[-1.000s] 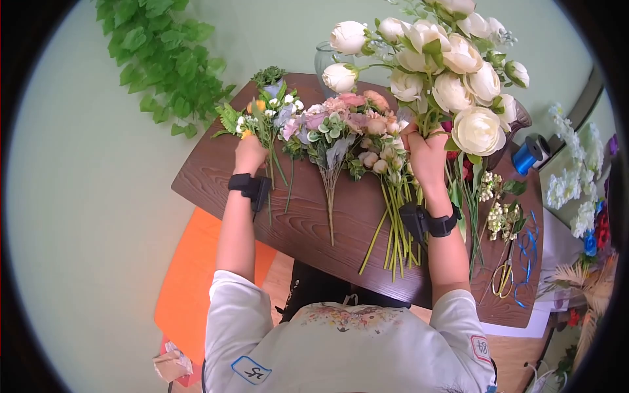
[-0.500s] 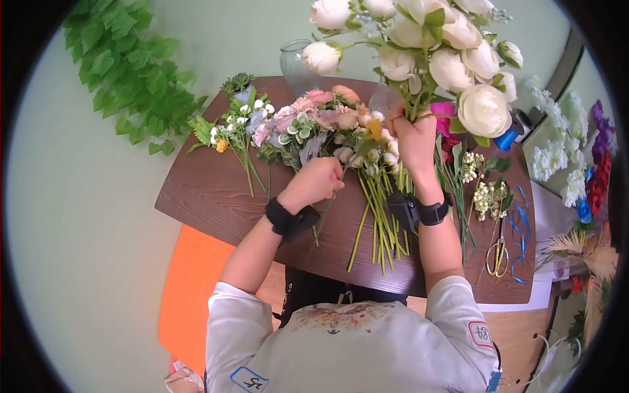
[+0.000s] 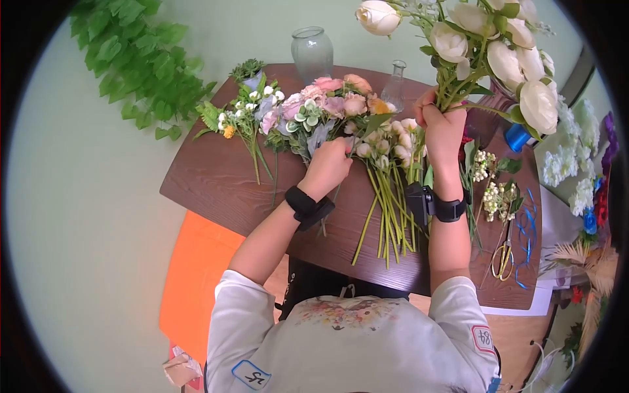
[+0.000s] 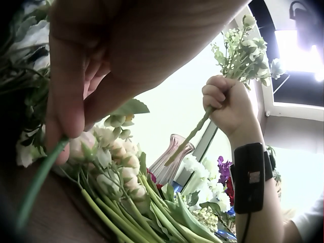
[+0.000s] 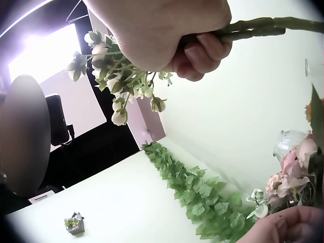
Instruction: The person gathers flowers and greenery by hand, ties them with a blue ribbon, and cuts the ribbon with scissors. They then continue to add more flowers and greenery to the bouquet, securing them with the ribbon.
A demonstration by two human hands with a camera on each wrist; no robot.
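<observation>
My right hand (image 3: pixel 447 134) grips the stems of a large bunch of white flowers (image 3: pixel 504 64), raised above the table's right side. In the right wrist view its fingers wrap the thick green stems (image 5: pixel 273 24). My left hand (image 3: pixel 329 165) pinches a thin green stem (image 4: pixel 41 177) between thumb and fingertips. An orange-yellow flower (image 3: pixel 378 105) with a long green leaf shows beyond that hand. Pink and lilac flowers (image 3: pixel 331 105) lie just past the left hand. Right of it lie cream buds (image 3: pixel 393 141) on long green stems (image 3: pixel 386 223).
A clear glass vase (image 3: pixel 312 56) and a narrow-necked glass bottle (image 3: pixel 394 88) stand at the back of the brown table (image 3: pixel 209 177). White and yellow flowers (image 3: pixel 252 114) lie at left. Scissors (image 3: pixel 503 261), blue ribbon (image 3: pixel 524 229) and a blue spool (image 3: pixel 516 137) are at right.
My left hand has moved right from the bunch at left, taking an orange-yellow flower by its stem. The right hand keeps its grip; the white bunch now leans further right.
</observation>
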